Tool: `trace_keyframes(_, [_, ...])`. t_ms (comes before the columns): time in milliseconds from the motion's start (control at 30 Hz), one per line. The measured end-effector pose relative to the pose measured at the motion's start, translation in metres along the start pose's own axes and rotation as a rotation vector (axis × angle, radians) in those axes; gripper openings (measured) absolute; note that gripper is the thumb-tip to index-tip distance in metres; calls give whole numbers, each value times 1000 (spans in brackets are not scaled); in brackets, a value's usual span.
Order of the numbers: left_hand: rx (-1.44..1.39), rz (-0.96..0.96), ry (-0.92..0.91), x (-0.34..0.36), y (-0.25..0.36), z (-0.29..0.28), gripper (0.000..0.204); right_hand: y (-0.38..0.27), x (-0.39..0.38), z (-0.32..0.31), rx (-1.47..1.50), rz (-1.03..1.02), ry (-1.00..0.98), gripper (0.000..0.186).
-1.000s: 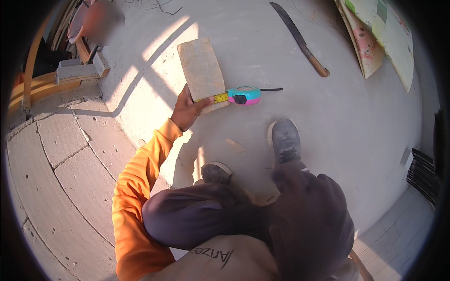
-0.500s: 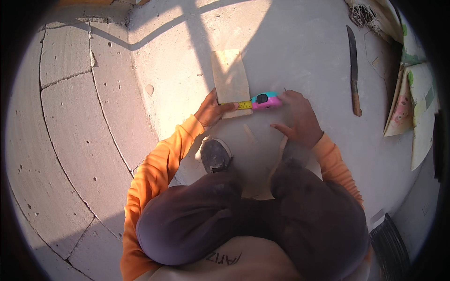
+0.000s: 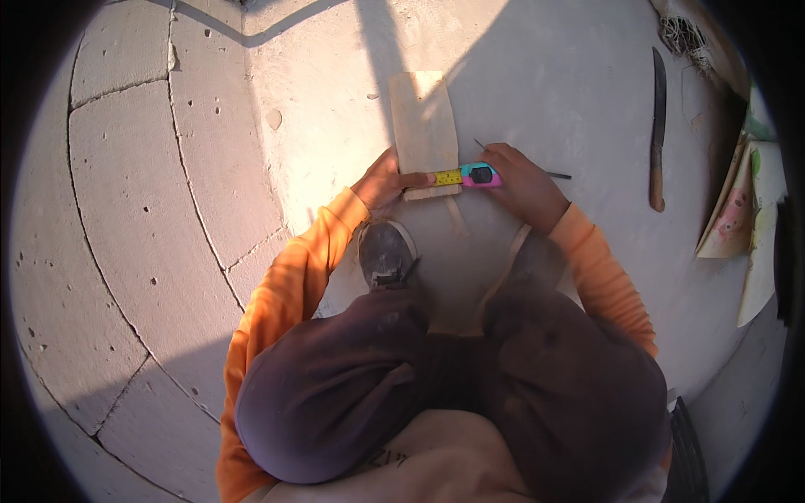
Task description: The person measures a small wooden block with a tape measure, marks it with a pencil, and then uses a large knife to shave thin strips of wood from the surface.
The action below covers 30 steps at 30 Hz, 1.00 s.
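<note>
A pale, flat piece of board (image 3: pixel 425 117) lies on the floor in front of my feet. Across its near end runs the yellow blade (image 3: pixel 448 178) of a pink and turquoise tape measure (image 3: pixel 481 174). My left hand (image 3: pixel 382 179) is closed on the board's left edge, its thumb pressing the blade's end down. At the right, my right hand (image 3: pixel 528 189) has its fingers around the tape measure's case. A thin dark rod (image 3: pixel 560 176) also sticks out on both sides of that hand; its middle is hidden.
A long knife (image 3: pixel 658 126) with a wooden handle lies on the floor to the right. Beyond it are folded printed sheets (image 3: pixel 729 205) and a frayed sack (image 3: pixel 692 33). A pale block wall (image 3: pixel 126 201) stands at the left. A small strip (image 3: pixel 456 216) lies near the board.
My right hand has closed in on the tape measure's case from beside it and now grips it. The thin rod shows more clearly. My view has shifted slightly.
</note>
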<state>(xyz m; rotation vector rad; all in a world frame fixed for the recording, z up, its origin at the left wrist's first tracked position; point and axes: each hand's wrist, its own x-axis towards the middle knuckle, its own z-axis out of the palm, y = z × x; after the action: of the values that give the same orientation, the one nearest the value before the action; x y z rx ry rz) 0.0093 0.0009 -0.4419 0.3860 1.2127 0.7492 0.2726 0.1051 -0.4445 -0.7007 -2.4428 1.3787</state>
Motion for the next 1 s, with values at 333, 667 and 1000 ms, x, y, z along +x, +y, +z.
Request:
trace_keyframes(333, [-101, -11, 30, -7, -2, 8, 55, -17, -8, 3, -51, 24, 81, 38])
trace_keyframes(667, [-251, -70, 29, -13, 0, 8, 49, -29, -10, 0, -139, 31, 82, 41])
trace_keyframes(1000, [-181, -90, 46, -16, 2, 15, 44, -38, -10, -2, -183, 9, 126, 43])
